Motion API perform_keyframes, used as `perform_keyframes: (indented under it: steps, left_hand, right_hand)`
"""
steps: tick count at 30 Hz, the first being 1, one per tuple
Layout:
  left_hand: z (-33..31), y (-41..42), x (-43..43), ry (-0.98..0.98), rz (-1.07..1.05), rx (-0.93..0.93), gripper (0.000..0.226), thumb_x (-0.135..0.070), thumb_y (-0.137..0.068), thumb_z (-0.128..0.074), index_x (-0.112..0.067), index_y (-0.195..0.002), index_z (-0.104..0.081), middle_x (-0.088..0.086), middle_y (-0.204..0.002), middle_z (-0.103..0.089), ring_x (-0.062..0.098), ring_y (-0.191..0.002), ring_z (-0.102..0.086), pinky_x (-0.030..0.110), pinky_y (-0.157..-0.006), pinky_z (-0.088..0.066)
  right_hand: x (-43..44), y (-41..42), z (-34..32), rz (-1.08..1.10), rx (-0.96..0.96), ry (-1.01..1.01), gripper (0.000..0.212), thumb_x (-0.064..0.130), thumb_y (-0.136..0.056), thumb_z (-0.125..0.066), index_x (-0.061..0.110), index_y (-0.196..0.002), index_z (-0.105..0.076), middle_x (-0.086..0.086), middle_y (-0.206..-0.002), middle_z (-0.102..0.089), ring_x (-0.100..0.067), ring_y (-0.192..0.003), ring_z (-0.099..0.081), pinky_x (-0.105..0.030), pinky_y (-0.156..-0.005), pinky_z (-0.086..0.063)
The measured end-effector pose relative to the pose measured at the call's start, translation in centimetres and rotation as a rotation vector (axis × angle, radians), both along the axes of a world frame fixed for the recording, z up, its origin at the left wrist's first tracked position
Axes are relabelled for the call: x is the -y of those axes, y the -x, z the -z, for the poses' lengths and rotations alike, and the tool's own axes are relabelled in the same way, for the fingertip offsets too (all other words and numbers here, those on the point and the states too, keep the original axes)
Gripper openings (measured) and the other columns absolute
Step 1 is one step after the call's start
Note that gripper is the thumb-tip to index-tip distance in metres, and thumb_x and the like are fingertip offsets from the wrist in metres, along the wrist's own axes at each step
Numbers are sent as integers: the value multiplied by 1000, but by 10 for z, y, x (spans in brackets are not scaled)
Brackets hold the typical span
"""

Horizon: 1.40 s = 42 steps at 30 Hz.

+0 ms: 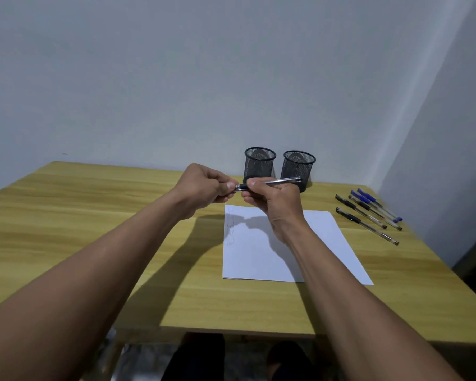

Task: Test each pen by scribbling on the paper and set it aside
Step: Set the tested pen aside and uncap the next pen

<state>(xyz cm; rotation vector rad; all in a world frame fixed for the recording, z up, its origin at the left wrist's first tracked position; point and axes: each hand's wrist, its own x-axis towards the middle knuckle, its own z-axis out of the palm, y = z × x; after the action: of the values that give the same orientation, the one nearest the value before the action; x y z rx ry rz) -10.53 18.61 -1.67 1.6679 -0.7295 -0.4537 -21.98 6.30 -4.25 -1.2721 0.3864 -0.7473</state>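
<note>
I hold a clear-barrelled pen (282,181) level above the far edge of the white paper (322,243). My right hand (272,199) grips its barrel, the back end pointing right. My left hand (204,185) pinches the pen's black cap end (240,187) between thumb and fingers. Whether the cap is on or off the tip is hidden by my fingers. Faint scribbles (230,229) run down the paper's left margin. Several pens (368,215), some black-capped and some blue-capped, lie side by side on the table to the right of the paper.
Two black mesh pen cups (259,163) (298,167) stand at the back of the wooden table (94,215), just behind my hands. A grey wall rises behind and on the right. The table's front edge is near my knees.
</note>
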Motion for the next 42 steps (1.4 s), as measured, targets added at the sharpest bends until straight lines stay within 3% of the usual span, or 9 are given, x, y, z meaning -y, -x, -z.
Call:
perform_keyframes:
  steps: [13,17,20,23,29,32,35,38,42]
  left_hand:
    - [6,-20,-12,-56,-56,9,7,1,-88,-69,2,-88,-76,14,-79,-71,16,-69,-64,18,-62,-56]
    - [25,-43,-31,-211,-173,261,7,-9,-81,-77,-15,-82,-80,3,-73,-75,11,-66,-66,23,-67,-54]
    - [38,-41,-19,-215,-212,258,9,-11,-76,-80,-19,-81,-81,-2,-72,-74,8,-67,-65,20,-66,-48]
    - [53,-36,-4,-279,-263,328,10,-13,-73,-83,-18,-82,-81,-4,-75,-75,7,-71,-66,18,-66,-47]
    - [68,-37,10,-362,-302,391,18,-28,-68,-87,-24,-84,-80,-7,-88,-76,12,-89,-68,27,-76,-53]
    - [65,-29,2,-364,-301,431,27,-36,-72,-83,-25,-96,-78,-6,-93,-73,16,-91,-66,28,-74,-48]
    - [66,-6,-23,-328,-257,534,18,-38,-83,-69,-26,-95,-77,-6,-89,-74,15,-87,-67,30,-73,-50]
    - [74,19,-51,-312,-140,581,22,-40,-86,-67,-27,-101,-76,-7,-104,-76,11,-91,-68,31,-82,-53]
    - [88,33,-71,-398,-27,684,48,-58,-82,-66,-30,-120,-71,-6,-133,-64,12,-124,-57,34,-101,-46]
  right_hand:
    - [12,-8,4,21,2,-16,8,-5,-89,-69,-4,-81,-71,-11,-66,-72,-19,-60,-71,-24,-65,-62]
    - [30,8,13,12,-70,51,7,-3,-89,-71,-6,-83,-73,-13,-70,-73,-19,-62,-71,-23,-67,-62]
    - [21,9,21,-18,-111,72,8,2,-89,-73,-6,-88,-75,-15,-75,-74,-18,-68,-71,-24,-70,-62]
    - [15,12,25,-5,-179,163,8,7,-91,-73,3,-84,-74,-10,-75,-72,-16,-68,-69,-26,-60,-59]
    - [-3,22,27,-27,-227,137,13,9,-98,-65,2,-88,-70,-10,-73,-67,-16,-65,-64,-30,-61,-58]
    - [-14,30,31,-46,-238,126,14,12,-98,-66,0,-95,-73,-9,-75,-71,-18,-70,-67,-38,-70,-60]
    - [-23,39,39,-30,-272,215,12,13,-93,-70,4,-87,-73,-9,-71,-70,-19,-65,-65,-39,-66,-59]
    - [-30,43,49,-12,-328,292,14,14,-91,-70,3,-82,-71,-10,-65,-67,-23,-58,-60,-37,-59,-55]
    - [-36,45,52,13,-376,371,14,14,-91,-69,7,-79,-66,-6,-60,-67,-19,-55,-60,-32,-54,-53]
